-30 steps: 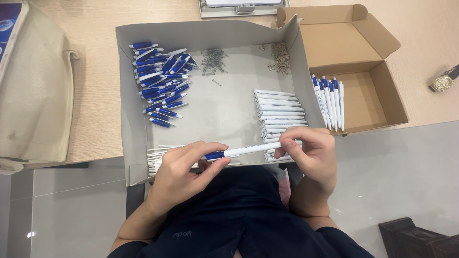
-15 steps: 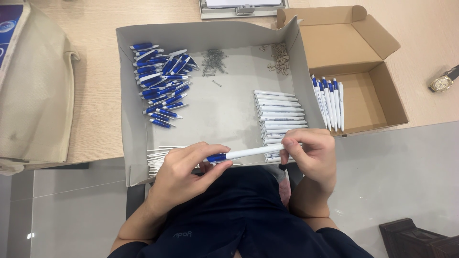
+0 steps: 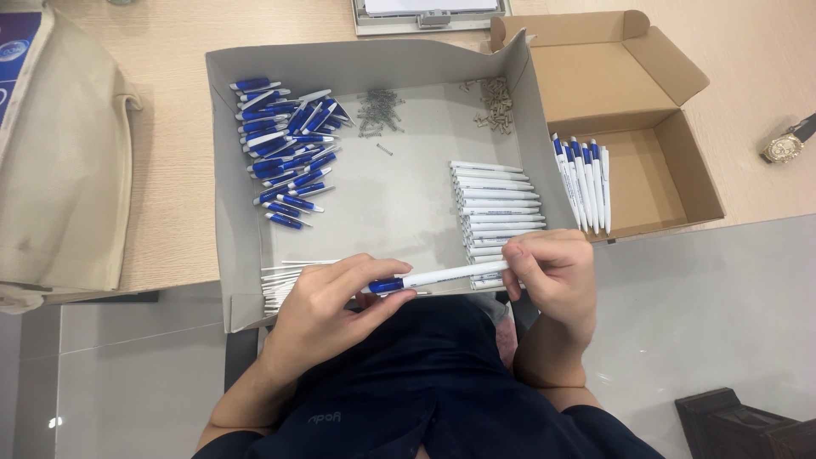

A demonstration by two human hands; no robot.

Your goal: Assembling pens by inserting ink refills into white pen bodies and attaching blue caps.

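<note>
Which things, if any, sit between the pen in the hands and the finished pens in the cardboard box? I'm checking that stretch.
The pen is held by the left hand and right hand. Between it and the finished pens in the cardboard box rises the grey tray's right wall, and the stack of white barrels lies beside it.

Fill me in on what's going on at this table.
A seated person holds one white pen with a blue end across both hands: the left hand grips the blue end, the right hand the white barrel's tip. Before them, a grey tray holds blue pen parts, white barrels, small springs and thin refills. Finished pens lie in a cardboard box.
</note>
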